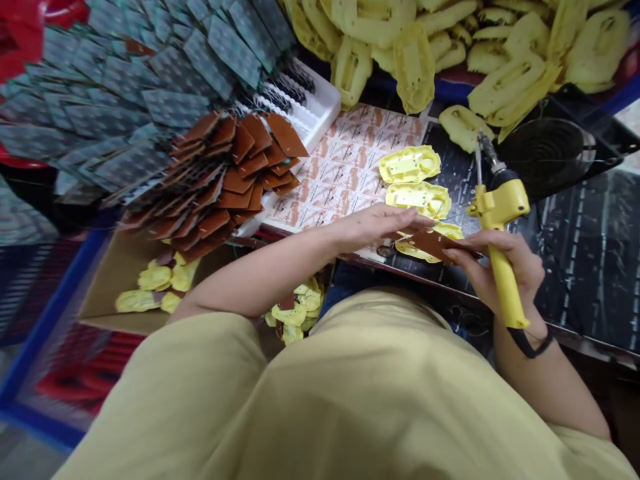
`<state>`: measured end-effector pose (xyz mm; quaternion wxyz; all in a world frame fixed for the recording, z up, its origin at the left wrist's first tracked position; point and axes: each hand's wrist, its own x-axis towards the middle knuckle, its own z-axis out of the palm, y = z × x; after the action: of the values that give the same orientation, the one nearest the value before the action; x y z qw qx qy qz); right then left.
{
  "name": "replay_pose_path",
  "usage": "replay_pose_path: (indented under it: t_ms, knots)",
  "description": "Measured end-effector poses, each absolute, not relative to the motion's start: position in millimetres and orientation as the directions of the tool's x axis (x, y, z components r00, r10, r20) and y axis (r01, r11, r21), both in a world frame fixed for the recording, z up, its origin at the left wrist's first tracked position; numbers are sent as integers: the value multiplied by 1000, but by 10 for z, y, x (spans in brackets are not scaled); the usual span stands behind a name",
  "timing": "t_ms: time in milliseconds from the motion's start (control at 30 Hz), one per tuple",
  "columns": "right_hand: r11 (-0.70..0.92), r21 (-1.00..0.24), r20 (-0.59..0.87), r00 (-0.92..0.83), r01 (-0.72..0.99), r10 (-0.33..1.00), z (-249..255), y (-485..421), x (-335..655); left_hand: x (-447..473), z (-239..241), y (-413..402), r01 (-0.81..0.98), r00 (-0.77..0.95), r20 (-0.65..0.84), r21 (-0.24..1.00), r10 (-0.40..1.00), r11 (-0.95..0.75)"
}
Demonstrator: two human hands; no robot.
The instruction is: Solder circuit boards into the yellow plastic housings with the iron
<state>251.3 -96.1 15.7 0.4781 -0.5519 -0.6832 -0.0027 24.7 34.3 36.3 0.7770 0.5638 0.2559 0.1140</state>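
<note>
My left hand (380,223) lies palm down with fingers pinched on the edge of a small brown circuit board (431,245), held over a yellow plastic housing (425,248). My right hand (500,267) grips the handle of a yellow soldering iron (500,227), tip pointing up and away, while its fingertips also touch the board. Two more yellow housings (410,165) lie just beyond on the dark bench.
A fanned stack of brown boards (225,173) and green boards (125,87) sits at left. A heap of yellow housings (450,47) fills the back. A small fan (545,153) stands at right. A cardboard box (120,280) holds finished yellow parts.
</note>
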Motion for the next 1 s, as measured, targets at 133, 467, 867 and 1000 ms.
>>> replay_pose_path:
  t_ms: [133, 467, 867, 1000]
  knots:
    - [418, -492, 645, -4, 764, 765, 185, -1001, 2467, 243, 468, 274, 107, 787, -177, 983, 591, 151]
    - [543, -429, 634, -187, 722, 750, 74, -1096, 2533, 326, 432, 225, 102, 646, -109, 993, 755, 57]
    - [309, -307, 410, -167, 900, 896, -333, -1057, 2815, 483, 232, 432, 495, 833, -73, 539, 548, -681]
    - [327, -253, 583, -126, 911, 803, -214, -1202, 2722, 544, 187, 346, 516, 833, -74, 464, 549, -720]
